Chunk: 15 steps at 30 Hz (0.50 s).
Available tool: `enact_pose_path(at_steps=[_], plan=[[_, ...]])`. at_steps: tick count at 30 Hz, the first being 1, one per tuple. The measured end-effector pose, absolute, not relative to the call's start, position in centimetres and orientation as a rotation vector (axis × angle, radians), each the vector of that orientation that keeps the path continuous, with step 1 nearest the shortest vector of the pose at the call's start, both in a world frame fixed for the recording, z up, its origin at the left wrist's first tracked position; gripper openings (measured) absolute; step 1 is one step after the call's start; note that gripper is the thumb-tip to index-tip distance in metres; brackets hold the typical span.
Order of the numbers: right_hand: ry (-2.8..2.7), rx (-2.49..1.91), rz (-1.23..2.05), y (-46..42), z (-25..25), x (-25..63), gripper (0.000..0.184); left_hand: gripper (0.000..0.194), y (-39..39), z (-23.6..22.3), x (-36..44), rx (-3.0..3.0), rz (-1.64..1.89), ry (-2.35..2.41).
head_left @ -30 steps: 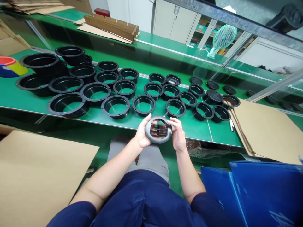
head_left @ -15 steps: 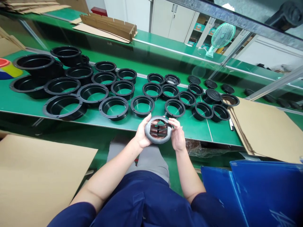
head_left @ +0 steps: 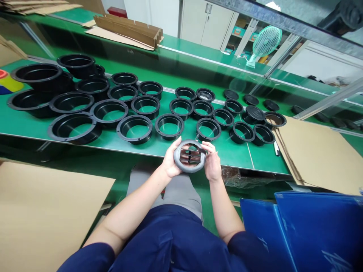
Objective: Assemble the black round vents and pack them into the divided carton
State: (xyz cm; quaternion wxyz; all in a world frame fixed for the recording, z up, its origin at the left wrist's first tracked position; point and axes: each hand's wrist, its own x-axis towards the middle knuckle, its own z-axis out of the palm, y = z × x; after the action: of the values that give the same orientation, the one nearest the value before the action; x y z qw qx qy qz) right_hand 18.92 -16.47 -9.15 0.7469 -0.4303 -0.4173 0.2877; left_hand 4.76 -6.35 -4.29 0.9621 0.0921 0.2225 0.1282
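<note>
Only my viewpoint has shifted since a second ago, sliding the black flanged rings (head_left: 135,138) slightly leftward. Above my lap (head_left: 177,192), by the green bench's (head_left: 235,155) near edge, my left hand (head_left: 171,162) grips the grey round louvred vent (head_left: 190,155); my right hand's (head_left: 212,164) bent fingers touch its rim, whether gripping I can't tell.

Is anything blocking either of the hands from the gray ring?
Nothing visible stands in between: the left hand grips the gray ring by its left side, and the right hand touches its upper right edge.
</note>
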Motion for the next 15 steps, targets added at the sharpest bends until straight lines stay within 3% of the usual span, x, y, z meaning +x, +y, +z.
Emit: enact_pose_path(at_steps=[15], plan=[[-0.962,-1.021,0.576,-16.67,-9.80,19.12,0.047,0.062,-6.41,-4.87,4.94,0.233,0.245,0.349]])
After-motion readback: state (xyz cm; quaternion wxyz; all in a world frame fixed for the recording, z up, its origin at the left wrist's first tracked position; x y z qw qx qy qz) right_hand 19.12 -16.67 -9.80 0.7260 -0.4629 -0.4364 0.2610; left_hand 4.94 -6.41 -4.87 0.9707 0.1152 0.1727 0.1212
